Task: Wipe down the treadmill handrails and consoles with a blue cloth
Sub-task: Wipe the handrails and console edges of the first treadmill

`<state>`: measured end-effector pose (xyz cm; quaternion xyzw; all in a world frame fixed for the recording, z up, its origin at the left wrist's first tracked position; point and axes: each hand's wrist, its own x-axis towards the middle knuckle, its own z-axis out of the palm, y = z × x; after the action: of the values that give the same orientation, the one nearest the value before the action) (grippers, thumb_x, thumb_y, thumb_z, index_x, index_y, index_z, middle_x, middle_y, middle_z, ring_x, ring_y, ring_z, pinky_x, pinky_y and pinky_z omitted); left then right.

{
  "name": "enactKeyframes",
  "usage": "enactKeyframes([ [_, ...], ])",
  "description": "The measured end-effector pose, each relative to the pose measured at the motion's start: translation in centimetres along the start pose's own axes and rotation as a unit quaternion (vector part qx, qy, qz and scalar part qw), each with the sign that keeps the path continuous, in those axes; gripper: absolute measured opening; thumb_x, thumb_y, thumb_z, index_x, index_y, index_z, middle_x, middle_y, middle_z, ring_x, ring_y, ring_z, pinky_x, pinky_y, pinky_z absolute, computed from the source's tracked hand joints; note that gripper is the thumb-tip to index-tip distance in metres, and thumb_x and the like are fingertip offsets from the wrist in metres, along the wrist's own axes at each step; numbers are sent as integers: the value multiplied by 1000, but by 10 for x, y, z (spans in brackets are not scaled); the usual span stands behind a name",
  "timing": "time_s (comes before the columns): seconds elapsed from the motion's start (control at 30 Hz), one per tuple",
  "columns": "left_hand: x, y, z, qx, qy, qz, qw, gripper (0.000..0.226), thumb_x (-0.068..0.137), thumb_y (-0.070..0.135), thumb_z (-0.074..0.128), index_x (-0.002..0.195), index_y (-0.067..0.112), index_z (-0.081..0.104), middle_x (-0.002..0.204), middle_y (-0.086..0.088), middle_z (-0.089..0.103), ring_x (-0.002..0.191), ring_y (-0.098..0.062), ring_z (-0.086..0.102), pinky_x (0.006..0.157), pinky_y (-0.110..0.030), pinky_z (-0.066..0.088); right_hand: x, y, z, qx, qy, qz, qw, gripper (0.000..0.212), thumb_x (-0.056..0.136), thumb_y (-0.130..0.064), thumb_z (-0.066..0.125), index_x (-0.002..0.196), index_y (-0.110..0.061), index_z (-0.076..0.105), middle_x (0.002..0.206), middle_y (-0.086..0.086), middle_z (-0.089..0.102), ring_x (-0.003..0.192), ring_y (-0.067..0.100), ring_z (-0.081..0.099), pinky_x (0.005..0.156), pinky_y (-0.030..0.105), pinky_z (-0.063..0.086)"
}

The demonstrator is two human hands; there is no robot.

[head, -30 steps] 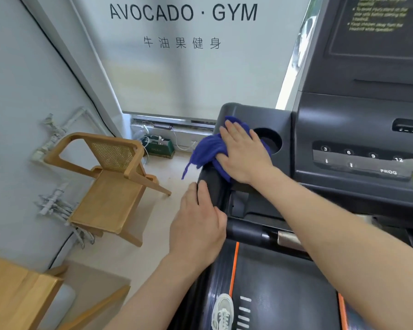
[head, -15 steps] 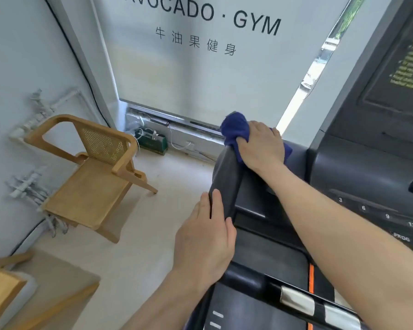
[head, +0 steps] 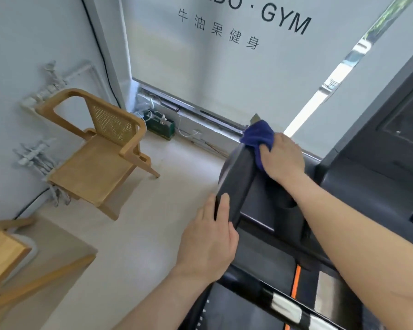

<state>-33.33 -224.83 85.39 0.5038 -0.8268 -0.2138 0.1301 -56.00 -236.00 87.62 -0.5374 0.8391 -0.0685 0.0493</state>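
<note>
A black treadmill handrail [head: 236, 184] slants up the middle of the view, joined to the dark console [head: 372, 177] on the right. My right hand [head: 283, 158] presses a bunched blue cloth [head: 256, 136] onto the far upper end of the handrail, thumb tucked into the folds. My left hand [head: 210, 244] grips the lower end of the same handrail, fingers over its top. The console's display shows only at the right edge.
A wooden chair [head: 98, 153] with a cane back stands on the pale floor to the left. Wooden furniture [head: 3, 253] sits at the lower left. A frosted window with gym lettering [head: 224, 55] is ahead. White pipes [head: 45, 84] run on the left wall.
My right hand has pushed the cloth from beside the cup holder up to the far end of the handrail. The view has swung left and tilted. My left hand keeps its hold.
</note>
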Motion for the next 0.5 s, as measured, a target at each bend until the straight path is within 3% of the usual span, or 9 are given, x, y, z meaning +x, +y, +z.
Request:
enactKeyframes([
  [0.1, -1, 0, -2, 8, 0, -2, 1000, 59, 88, 34, 34, 142, 10, 38, 132, -13, 52, 108, -28, 58, 79, -38, 56, -48, -17, 10, 25, 17, -55, 998, 65, 84, -41, 25, 133, -3, 46, 141, 17, 46, 130, 33, 40, 108, 46, 33],
  [0.17, 1, 2, 1, 10, 17, -12, 1000, 60, 86, 34, 34, 140, 9, 41, 130, -13, 53, 110, -29, 56, 82, -40, 54, -79, -8, 10, 11, -11, -127, 992, 62, 91, -35, 38, 145, -5, 35, 154, 13, 32, 142, 29, 29, 116, 45, 23],
  [0.23, 2, 11, 3, 7, 10, -33, 999, 63, 85, 35, 31, 142, 10, 35, 133, -12, 48, 116, -30, 50, 88, -40, 50, -78, 16, -4, -82, -34, -170, 981, 63, 95, -29, 44, 150, -7, 25, 159, 10, 22, 146, 24, 21, 118, 43, 13],
  [0.4, 6, 38, 11, 109, -16, -79, 991, 69, 92, 36, 35, 151, 10, 9, 150, -18, 25, 137, -34, 28, 110, -45, 30, -31, 47, -32, -232, -38, -46, 971, 39, 93, -25, 41, 125, -5, 51, 128, 13, 56, 119, 30, 51, 104, 41, 30],
  [0.5, 3, 54, 14, 74, 32, -35, 996, 62, 89, 31, 30, 146, 8, 32, 151, -24, 30, 141, -38, 25, 112, -52, 27, -72, 50, -31, -263, -20, -73, 962, 42, 92, -29, 45, 125, -4, 52, 125, 14, 57, 117, 30, 49, 105, 41, 29],
])
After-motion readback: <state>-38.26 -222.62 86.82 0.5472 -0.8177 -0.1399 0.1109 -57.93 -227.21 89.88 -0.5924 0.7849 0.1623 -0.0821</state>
